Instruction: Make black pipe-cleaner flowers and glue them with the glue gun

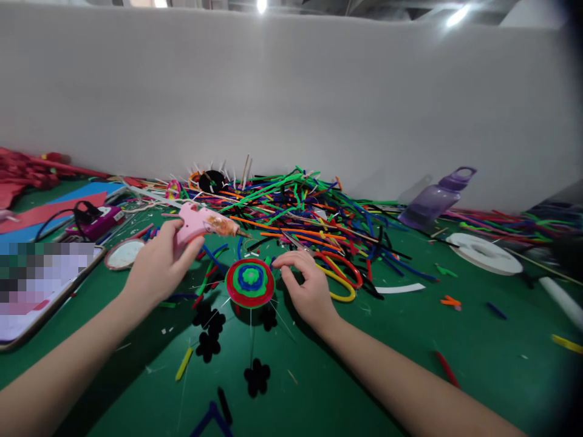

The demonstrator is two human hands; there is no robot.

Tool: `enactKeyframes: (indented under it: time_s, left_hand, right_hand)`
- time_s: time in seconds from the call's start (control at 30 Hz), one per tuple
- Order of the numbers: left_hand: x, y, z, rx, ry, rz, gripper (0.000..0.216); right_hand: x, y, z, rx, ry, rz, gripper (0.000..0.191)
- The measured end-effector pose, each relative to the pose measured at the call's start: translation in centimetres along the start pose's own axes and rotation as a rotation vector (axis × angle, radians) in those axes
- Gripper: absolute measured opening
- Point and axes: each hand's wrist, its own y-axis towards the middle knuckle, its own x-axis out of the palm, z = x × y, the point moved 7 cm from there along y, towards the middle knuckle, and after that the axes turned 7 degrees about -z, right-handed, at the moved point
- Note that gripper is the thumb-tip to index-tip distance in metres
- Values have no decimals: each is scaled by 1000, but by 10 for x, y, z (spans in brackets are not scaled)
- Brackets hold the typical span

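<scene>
My left hand [157,261] is wrapped round a pink hot glue gun [200,223], its nozzle pointing right, above and left of a round disc [250,283]. Rings of red, green and blue cover the disc's top, and thin clear glue strings trail from its rim. By the disc's upper right edge is my right hand [305,282], fingers curled with thumb and forefinger close together. Whatever those fingertips pinch, if anything, is too small to make out. Black flower shapes [257,377] lie below the disc on the green table [364,370].
A heap of coloured pipe cleaners [296,194] lies behind my hands. Scissors with red and yellow handles [341,291] rest right of my right hand. Farther right are a purple bottle [430,200] and a white roll [485,254]. A phone [86,267] stands left.
</scene>
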Motion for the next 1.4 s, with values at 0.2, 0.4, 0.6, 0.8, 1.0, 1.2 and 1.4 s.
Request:
enactKeyframes:
  time_s: [0.2, 0.4, 0.6, 0.8, 1.0, 1.2, 1.4]
  left_hand:
    - [14, -15, 0, 144, 65, 107, 58]
    - [18, -12, -9, 202, 119, 115, 49]
    - [15, -8, -9, 207, 133, 108, 41]
    - [19, -4, -14, 175, 174, 54, 43]
    - [12, 10, -37, 0, 221, 50, 55]
    - [10, 32, -37, -91, 389, -152, 50]
    - [15, 59, -33, -94, 405, -208, 52]
  right_hand:
    - [-6, -2, -1, 1, 31, 64, 11]
    - [-19, -21, -40, -242, -42, 196, 15]
    - [-9, -53, -83, -597, -368, -83, 17]
    - [-29, -47, -57, -432, -340, -57, 16]
    - [-53, -31, 20, 247, -31, 146, 18]
    - [-47, -32, 36, 433, 186, 120, 24]
    - [-45, -31, 35, 437, 200, 89, 21]
